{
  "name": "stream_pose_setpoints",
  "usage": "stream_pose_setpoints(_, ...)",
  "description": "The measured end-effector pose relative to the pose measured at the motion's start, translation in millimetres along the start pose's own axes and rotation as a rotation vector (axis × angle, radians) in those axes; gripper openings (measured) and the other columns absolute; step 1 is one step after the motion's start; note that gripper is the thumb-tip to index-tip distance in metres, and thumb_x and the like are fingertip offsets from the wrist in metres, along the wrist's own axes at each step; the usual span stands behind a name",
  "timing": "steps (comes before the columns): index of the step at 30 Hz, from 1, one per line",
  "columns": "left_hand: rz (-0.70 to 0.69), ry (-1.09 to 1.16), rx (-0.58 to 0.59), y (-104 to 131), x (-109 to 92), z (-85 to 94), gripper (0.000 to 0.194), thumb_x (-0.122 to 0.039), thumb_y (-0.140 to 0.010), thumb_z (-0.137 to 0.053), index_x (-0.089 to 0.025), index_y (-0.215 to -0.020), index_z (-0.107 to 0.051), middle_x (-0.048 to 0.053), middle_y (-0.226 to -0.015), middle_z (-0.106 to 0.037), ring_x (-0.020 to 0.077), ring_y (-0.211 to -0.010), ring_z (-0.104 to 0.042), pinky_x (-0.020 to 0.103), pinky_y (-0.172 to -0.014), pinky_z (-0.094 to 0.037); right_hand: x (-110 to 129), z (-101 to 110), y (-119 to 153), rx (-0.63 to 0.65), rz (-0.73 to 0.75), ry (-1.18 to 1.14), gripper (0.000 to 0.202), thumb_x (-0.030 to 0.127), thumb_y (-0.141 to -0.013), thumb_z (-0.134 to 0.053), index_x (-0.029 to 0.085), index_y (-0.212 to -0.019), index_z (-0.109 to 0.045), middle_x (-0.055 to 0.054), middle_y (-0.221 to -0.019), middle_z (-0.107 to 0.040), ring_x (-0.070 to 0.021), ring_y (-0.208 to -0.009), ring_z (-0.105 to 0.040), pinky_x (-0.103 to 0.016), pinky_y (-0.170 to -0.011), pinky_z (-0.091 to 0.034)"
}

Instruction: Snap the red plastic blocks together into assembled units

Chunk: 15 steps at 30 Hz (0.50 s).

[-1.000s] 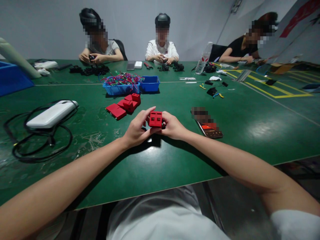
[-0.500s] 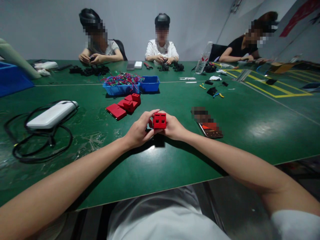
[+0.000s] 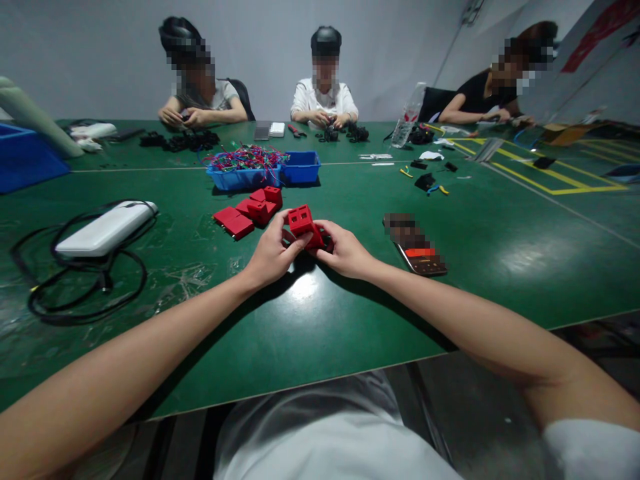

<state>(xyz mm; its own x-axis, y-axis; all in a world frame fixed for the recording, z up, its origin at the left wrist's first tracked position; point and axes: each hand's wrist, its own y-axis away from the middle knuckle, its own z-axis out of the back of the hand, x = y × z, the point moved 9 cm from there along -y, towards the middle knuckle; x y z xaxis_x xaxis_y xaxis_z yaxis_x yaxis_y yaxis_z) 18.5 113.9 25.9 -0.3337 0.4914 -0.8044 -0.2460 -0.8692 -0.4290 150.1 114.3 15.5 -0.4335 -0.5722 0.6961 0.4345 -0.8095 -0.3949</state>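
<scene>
A red block [image 3: 301,221] with two square holes in its end face is held between both hands above the green table [image 3: 320,333]. My left hand [image 3: 273,253] grips its left side, thumb and fingers round it. My right hand [image 3: 345,250] closes on its lower right part, where the fingertips partly hide it. The block leans, with its holed end up and to the left. Several more red blocks [image 3: 233,223] lie just left of and beyond my left hand. Beyond them stands a blue bin [image 3: 243,179] full of coloured wires, beside a smaller blue bin [image 3: 303,175].
A white power bank [image 3: 105,230] with looped black cable lies at the left, a phone [image 3: 420,253] right of my hands. Plastic bottle [image 3: 407,117], pliers [image 3: 296,131] and black parts [image 3: 187,140] are farther back. Three people sit across the table.
The red block has tilted and moved up and left, so its holed end now points up-left. My left hand has shifted slightly up, and the right fingers sit lower on the block.
</scene>
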Motion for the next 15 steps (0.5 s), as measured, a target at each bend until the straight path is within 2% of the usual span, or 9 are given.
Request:
stream_pose_setpoints(4, -0.022, 0.014, 0.013, -0.1, -2.1, -0.8, 0.057, -0.046, -0.087, -0.065, -0.018, -0.132, -0.044, 0.011, -0.122, -0.062, 0.0179, -0.086, -0.064, 0.031, -0.075, -0.053, 5.8, -1.3, -0.3, 0.016, 0.03, 0.024, 0.048, 0.021, -0.081, -0.066, 0.021, -0.129, -0.056, -0.012, -0.125, -0.066, -0.026, -0.111, -0.062, -0.044, -0.098, -0.048)
stream_pose_setpoints(7, -0.106, -0.028, 0.023, 2.6, -11.9, -1.8, 0.057, -0.043, -0.089, -0.065, -0.019, -0.136, -0.044, 0.012, -0.126, -0.059, 0.0174, -0.089, -0.062, 0.03, -0.076, -0.052, 7.8, -1.4, -0.6, 0.016, 0.039, 0.053, 0.046, 0.024, -0.081, -0.068, 0.021, -0.126, -0.058, -0.011, -0.12, -0.068, -0.0272, -0.107, -0.063, -0.044, -0.094, -0.049)
stream_pose_setpoints(12, -0.258, -0.158, 0.087, 12.0, -24.0, -9.3, 0.057, -0.029, -0.09, -0.063, -0.024, -0.143, -0.041, 0.007, -0.114, -0.058, 0.0103, -0.071, -0.053, 0.028, -0.072, -0.05, 4.6, -0.9, -0.7, 0.002, 0.029, 0.04, 0.039, 0.023, -0.078, -0.07, 0.023, -0.116, -0.062, -0.009, -0.115, -0.07, -0.0277, -0.103, -0.064, -0.045, -0.092, -0.049)
stream_pose_setpoints(15, -0.344, -0.188, 0.137, 17.4, -28.2, -15.7, 0.06, -0.024, -0.09, -0.062, -0.028, -0.145, -0.039, 0.008, -0.12, -0.057, 0.0142, -0.083, -0.06, 0.03, -0.079, -0.053, 3.3, -1.5, -0.5, 0.009, 0.028, 0.007, 0.042, 0.021, -0.076, -0.071, 0.024, -0.116, -0.061, -0.008, -0.121, -0.068, -0.0272, -0.109, -0.063, -0.044, -0.096, -0.049)
